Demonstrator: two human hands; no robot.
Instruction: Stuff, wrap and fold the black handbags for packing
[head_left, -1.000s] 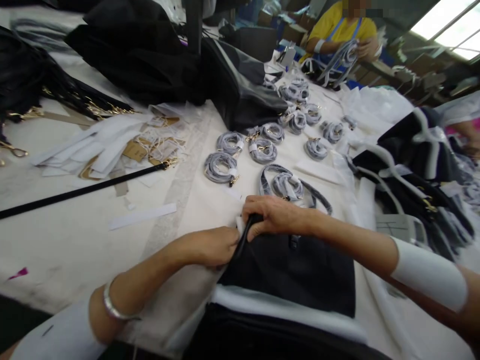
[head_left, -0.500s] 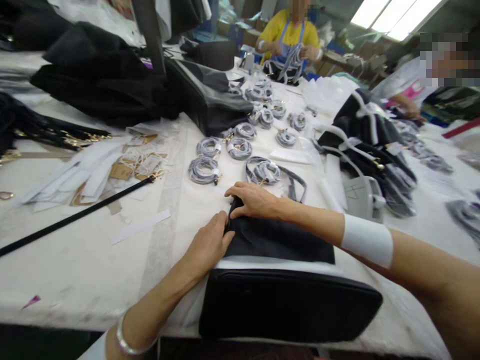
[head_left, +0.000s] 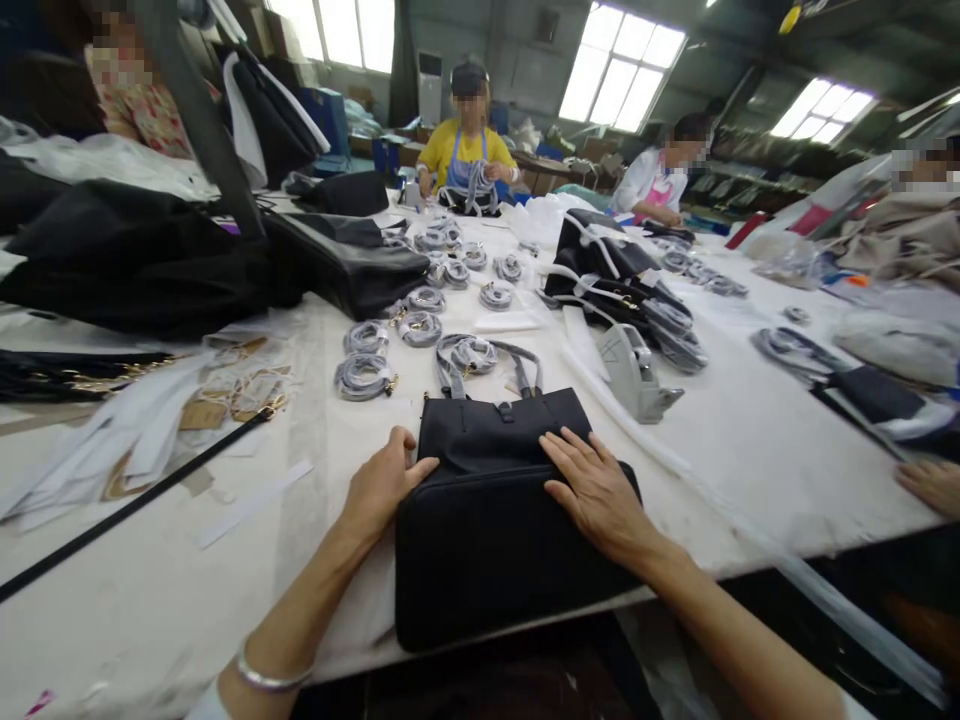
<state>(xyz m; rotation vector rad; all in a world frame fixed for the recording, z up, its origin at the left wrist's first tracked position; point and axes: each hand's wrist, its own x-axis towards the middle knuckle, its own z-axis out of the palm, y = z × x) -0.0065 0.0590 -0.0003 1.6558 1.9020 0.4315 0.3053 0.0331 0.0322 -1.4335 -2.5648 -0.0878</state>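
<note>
A black handbag (head_left: 510,540) lies on its side at the table's front edge, its base toward me and its wrapped handles (head_left: 529,368) pointing away. At its left side, my left hand (head_left: 379,490) grips the edge, the thumb on top and the fingers curled. My right hand (head_left: 596,495) rests flat on the bag's right part, fingers stretched out and apart. Just beyond the bag, a coiled grey-wrapped strap (head_left: 474,354) lies within the loop of the handles.
Several coiled straps (head_left: 364,376) lie beyond the bag. White paper strips and tags (head_left: 232,395) and a black strap (head_left: 150,495) are at left. A tape dispenser (head_left: 637,375) and black bags (head_left: 607,270) stand at right. Co-workers (head_left: 466,150) work around the table (head_left: 750,450).
My right hand has left the bag's far left corner and now lies flat on its right side. The white sheet on the bag no longer shows, and the handles do. My view has lifted.
</note>
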